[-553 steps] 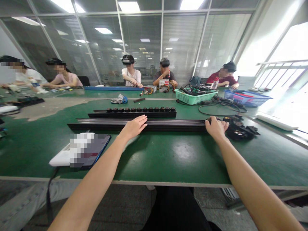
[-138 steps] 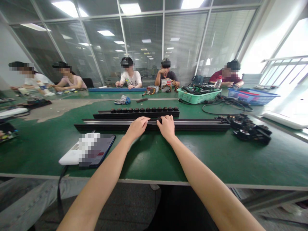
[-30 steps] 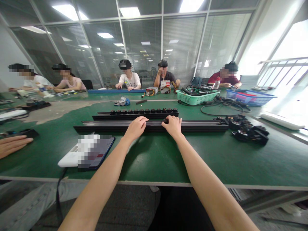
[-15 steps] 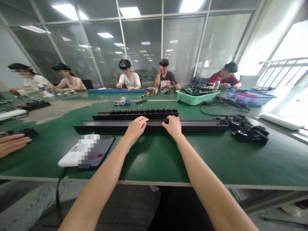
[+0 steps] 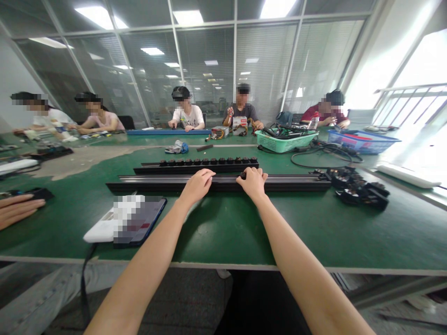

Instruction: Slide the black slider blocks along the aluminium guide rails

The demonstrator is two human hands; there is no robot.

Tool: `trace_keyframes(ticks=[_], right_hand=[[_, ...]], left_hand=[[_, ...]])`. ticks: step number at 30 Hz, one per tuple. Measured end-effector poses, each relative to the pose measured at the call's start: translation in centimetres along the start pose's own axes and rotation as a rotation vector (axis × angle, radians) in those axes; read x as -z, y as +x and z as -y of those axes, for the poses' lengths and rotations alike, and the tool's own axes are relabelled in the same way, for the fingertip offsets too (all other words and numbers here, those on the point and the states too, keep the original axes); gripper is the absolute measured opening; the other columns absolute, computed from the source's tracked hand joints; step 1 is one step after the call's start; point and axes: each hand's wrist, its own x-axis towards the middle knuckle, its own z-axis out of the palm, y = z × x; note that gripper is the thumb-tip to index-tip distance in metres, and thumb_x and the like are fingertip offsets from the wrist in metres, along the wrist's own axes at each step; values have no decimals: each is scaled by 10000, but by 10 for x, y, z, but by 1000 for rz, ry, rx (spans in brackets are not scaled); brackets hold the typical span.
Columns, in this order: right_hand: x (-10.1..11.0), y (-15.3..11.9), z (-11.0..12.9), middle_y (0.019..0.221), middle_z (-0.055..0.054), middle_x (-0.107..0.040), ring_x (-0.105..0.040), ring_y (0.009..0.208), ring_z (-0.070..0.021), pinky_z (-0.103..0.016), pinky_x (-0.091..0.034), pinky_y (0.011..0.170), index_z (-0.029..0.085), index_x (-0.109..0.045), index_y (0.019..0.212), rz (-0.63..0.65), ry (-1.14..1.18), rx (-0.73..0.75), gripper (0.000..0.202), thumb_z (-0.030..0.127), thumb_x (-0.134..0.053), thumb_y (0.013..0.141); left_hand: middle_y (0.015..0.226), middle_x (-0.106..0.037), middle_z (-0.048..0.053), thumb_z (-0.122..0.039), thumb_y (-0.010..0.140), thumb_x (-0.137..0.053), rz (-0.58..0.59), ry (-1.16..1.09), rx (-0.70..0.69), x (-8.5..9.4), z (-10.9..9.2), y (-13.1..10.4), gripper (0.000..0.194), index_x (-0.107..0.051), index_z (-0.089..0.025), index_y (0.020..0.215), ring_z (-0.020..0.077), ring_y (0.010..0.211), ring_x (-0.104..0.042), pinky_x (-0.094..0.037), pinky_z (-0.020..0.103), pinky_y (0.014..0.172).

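Observation:
A long black rail [image 5: 296, 184] lies crosswise on the green table [image 5: 223, 232], with a lighter metal strip along its top. My left hand [image 5: 198, 185] has its fingers closed over the rail's middle. Right of it, my right hand [image 5: 253, 182] pinches a small black part [image 5: 242, 176] at the rail's top. Behind stands a shorter black rail [image 5: 195, 169] carrying a row of several black round-topped parts [image 5: 213, 161]. A heap of black parts [image 5: 366, 188] lies off the long rail's right end.
A white device [image 5: 104, 225] and a phone [image 5: 153, 218] lie at front left, near another person's hand [image 5: 21, 209]. Behind are a grey-blue cloth [image 5: 177, 147], a green basket [image 5: 286, 142] of cables and a blue basket [image 5: 363, 142]. Several people sit across the table.
My right hand has shifted very slightly right, and some of its fingers have spread outward. My left hand has stayed in place. A person across the table has lowered a hand from the face.

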Motion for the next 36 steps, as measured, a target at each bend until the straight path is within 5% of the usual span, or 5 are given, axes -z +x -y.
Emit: trace_keyframes(ticks=[36], right_hand=[[4, -2, -1, 1173, -187, -651, -445, 1151, -363, -466, -323, 934, 145, -679, 1095, -23, -23, -110, 329, 373, -574, 884]], left_hand=[[1289, -680, 94, -233, 1014, -409, 4, 7, 14, 1, -3, 0, 367, -693, -195, 1243, 251, 1207, -631, -509, 425, 1093]])
